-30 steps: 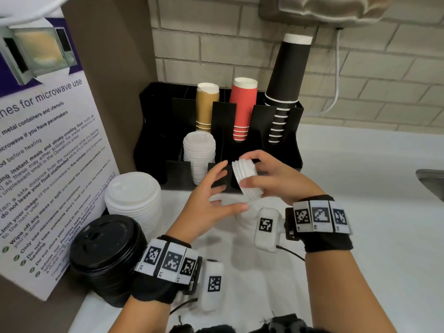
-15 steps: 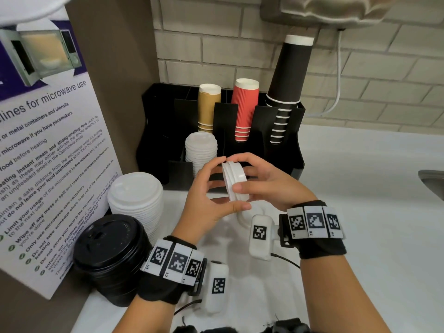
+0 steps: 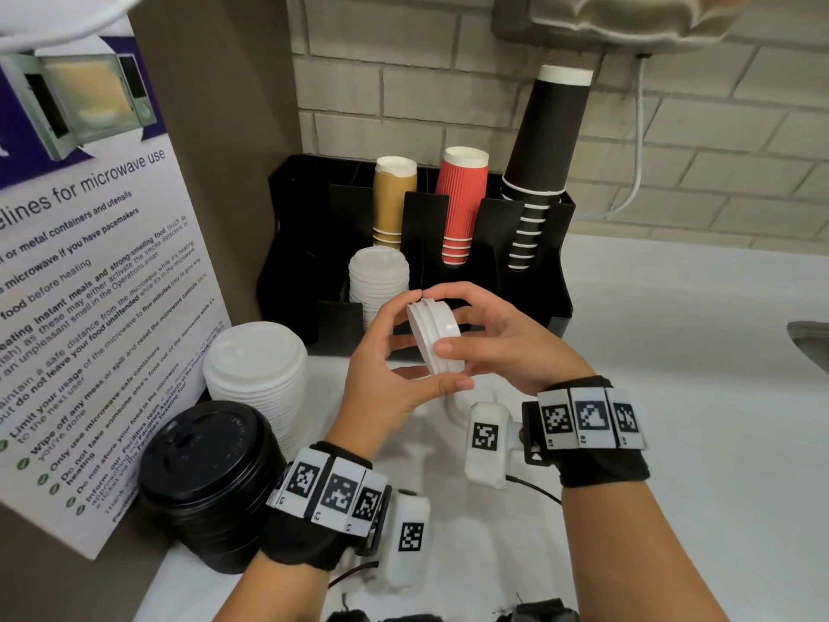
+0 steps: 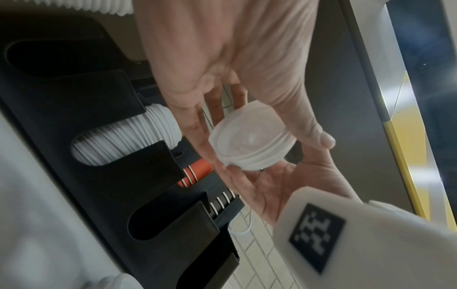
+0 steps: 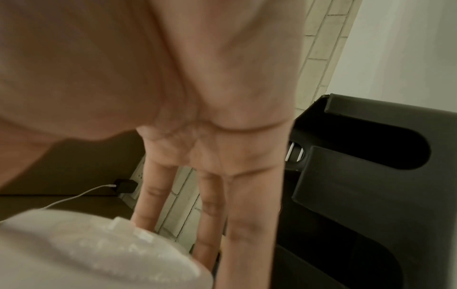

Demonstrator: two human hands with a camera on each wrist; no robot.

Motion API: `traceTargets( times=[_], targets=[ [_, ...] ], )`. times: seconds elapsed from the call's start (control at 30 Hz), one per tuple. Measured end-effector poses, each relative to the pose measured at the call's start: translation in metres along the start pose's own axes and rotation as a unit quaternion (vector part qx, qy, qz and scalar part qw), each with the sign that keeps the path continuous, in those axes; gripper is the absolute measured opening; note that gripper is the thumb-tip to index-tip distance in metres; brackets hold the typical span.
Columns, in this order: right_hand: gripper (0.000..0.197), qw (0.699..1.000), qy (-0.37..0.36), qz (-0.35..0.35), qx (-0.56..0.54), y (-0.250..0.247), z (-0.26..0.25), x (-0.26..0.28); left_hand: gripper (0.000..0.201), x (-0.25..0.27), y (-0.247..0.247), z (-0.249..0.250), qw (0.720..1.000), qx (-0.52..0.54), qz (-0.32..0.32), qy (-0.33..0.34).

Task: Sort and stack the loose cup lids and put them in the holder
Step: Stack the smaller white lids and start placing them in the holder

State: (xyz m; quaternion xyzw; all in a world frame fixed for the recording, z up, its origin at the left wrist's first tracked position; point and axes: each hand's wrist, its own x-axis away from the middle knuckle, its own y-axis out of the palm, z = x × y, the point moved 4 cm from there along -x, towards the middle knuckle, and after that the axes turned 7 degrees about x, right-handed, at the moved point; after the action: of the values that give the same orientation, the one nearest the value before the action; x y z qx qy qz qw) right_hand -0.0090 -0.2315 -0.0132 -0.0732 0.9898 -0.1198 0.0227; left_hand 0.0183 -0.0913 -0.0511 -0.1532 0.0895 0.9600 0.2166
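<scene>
Lids — a short white stack tipped on edge — sit pinched between left hand and right hand, just near of the black holder. Best squeeze the rims flush — then lower them into a free front slot.

Back wall is pale brick-pattern tile, grey grout. A beige wall-mounted unit sits top right, with a white cable running down the tile below it. Brown panel on the left carries a microwave-use notice with purple header and a microwave photo. White worktop, matte, evenly lit, soft shadows. Edge of a metal sink at far right. Right wrist view shows a black plug in a wall socket with a white lead.
</scene>
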Motion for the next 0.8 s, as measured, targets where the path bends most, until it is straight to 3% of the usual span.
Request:
traceTargets(
  times=[0.1,0.43,0.57,0.67,0.8],
  targets=[
    [0.054,1.000,0.011,0.007,0.012,-0.002,0.001,-0.001,0.099,0.000,0.000,-0.004,1.000,0.011,-0.013,-0.008],
    [0.053,0.997,0.027,0.024,0.063,0.003,-0.002,-0.006,0.097,-0.002,-0.002,-0.010,1.000,0.027,0.006,0.008],
    [0.053,0.991,0.011,0.062,0.122,-0.006,-0.018,-0.032,0.117,-0.004,-0.010,-0.022,0.996,-0.049,0.039,-0.057],
    [0.057,0.966,-0.022,0.097,0.240,-0.019,-0.039,-0.071,0.084,-0.002,-0.012,-0.033,0.984,-0.125,0.028,-0.120],
    [0.059,0.912,-0.038,0.049,0.406,-0.013,-0.051,-0.124,0.050,-0.001,-0.011,-0.042,0.976,-0.146,-0.012,-0.161]
  ],
)
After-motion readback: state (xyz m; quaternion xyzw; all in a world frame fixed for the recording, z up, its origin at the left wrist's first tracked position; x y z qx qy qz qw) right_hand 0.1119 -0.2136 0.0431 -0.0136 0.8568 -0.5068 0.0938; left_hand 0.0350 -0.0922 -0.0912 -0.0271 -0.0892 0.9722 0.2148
